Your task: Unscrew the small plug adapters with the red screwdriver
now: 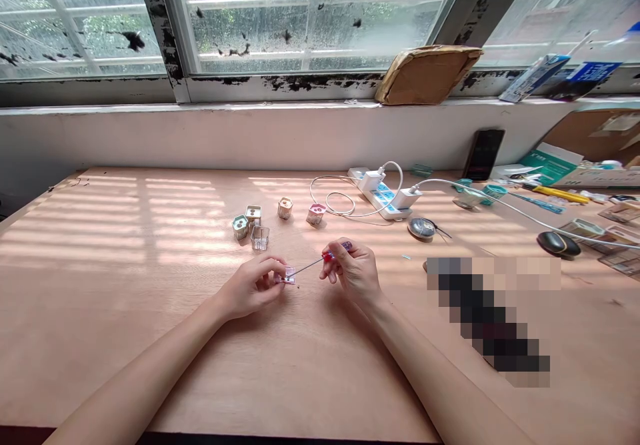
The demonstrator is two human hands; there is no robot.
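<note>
My left hand (259, 286) pinches a small clear-and-pinkish plastic piece (289, 274) close to the wooden tabletop. Held in my right hand (354, 270) is a screwdriver (309, 267) with a red and purple handle, its thin shaft slanting down to the left. The tip reaches the plastic piece; the exact contact is too small to make out. A tiny brass-coloured bit (299, 287) lies just below it. Beyond my hands stand small pencil sharpeners with coloured tops: teal (240, 225), yellowish (253, 213), cream (285, 207) and pink (315, 214). Among them is a clear open case (260, 237).
A white power strip (380, 195) with chargers and cables lies at the back. Right of it are a round silver-black object (422, 228), a computer mouse (559, 244), a phone (484, 155) and a yellow cutter (557, 193). A pixelated dark object (493, 318) lies right of my arm.
</note>
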